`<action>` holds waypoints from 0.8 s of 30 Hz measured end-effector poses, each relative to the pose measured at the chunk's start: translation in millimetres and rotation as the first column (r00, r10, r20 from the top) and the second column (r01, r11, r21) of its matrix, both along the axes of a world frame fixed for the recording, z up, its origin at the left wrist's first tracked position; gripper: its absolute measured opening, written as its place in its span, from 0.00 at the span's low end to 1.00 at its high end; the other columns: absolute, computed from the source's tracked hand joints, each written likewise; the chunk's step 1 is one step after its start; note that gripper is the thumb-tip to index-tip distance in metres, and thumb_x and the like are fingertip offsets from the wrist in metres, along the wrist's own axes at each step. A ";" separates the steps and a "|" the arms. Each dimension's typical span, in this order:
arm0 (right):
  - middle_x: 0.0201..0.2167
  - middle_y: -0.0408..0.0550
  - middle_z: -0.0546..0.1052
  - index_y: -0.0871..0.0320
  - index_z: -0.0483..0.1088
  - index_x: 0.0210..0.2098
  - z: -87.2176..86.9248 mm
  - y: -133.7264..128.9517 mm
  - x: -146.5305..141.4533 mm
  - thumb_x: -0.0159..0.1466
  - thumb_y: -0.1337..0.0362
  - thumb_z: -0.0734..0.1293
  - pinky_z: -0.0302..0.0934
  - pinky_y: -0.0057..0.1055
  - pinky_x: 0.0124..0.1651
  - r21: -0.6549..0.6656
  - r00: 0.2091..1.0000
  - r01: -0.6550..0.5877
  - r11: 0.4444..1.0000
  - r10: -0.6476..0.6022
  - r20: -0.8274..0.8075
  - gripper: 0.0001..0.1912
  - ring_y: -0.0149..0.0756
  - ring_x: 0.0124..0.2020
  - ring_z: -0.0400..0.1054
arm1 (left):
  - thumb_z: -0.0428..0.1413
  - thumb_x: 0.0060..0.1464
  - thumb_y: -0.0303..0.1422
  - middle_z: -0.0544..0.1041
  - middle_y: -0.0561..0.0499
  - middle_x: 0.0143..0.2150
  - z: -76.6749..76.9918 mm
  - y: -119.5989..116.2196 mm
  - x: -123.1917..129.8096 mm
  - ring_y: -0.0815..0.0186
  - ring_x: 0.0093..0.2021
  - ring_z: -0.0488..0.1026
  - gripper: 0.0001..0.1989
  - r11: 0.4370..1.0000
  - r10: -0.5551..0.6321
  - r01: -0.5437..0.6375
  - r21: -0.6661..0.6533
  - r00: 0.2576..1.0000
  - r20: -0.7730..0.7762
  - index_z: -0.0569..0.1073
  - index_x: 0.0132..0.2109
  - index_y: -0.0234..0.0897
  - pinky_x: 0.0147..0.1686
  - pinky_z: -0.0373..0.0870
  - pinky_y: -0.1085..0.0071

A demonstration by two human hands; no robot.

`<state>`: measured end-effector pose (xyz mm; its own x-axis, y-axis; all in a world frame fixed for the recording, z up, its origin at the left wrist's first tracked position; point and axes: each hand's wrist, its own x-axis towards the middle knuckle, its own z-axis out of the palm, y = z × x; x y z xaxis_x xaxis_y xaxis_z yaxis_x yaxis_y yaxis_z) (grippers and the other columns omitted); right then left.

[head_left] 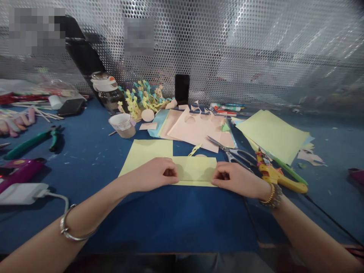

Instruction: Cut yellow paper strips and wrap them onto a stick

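A piece of pale yellow paper (196, 168) lies on the blue table, with a fold or crease along its near edge. My left hand (159, 172) pinches its near left corner, fingers curled. At the near right corner my right hand (231, 176) pinches the same paper. Under and beside my left hand rests another yellow sheet (150, 149). Just beyond the paper are a thin yellow cut strip (195, 150) and grey-handled scissors (230, 149), their blades pointing away to the left.
Pink sheets with cut-outs (196, 129) lie behind. A yellow glue gun (278, 178) and stacked yellow sheets (273, 131) are on the right. At left are green pliers (31, 144), a white cup (123, 125), a bottle (108, 93) and a white plug (22, 193). A phone (182, 88) leans behind.
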<state>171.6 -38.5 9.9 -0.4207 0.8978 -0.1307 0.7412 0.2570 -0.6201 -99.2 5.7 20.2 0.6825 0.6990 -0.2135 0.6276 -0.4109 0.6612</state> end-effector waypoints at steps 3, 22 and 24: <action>0.28 0.44 0.72 0.58 0.72 0.24 -0.1 0.1 -0.7 0.58 0.62 0.67 0.59 0.28 0.30 -0.002 1.000 0.001 1.000 -0.001 -0.003 0.08 0.29 0.25 0.65 | 0.54 0.52 0.38 0.71 0.52 0.30 -1.5 -1.4 0.4 0.66 0.31 0.68 0.09 0.999 0.000 0.001 0.040 1.000 -0.016 0.73 0.29 0.38 0.30 0.60 0.73; 0.28 0.44 0.71 0.58 0.72 0.27 -8.7 -3.4 2.3 0.57 0.60 0.68 0.59 0.27 0.28 0.057 0.999 -0.026 0.998 0.028 -0.029 0.07 0.29 0.24 0.64 | 0.54 0.50 0.48 0.71 0.44 0.54 -1.8 22.7 -0.1 0.56 0.50 0.68 0.27 0.964 0.138 -0.136 0.227 0.990 0.007 0.70 0.53 0.38 0.44 0.63 0.67; 0.27 0.44 0.71 0.59 0.72 0.27 -8.8 -3.7 2.3 0.57 0.60 0.68 0.59 0.27 0.28 0.074 0.999 -0.042 0.996 0.044 -0.032 0.08 0.29 0.24 0.64 | 0.57 0.45 0.49 0.73 0.42 0.50 0.2 23.3 6.8 0.53 0.49 0.68 0.30 0.954 0.110 -0.075 0.292 0.989 -0.103 0.70 0.52 0.36 0.43 0.62 0.65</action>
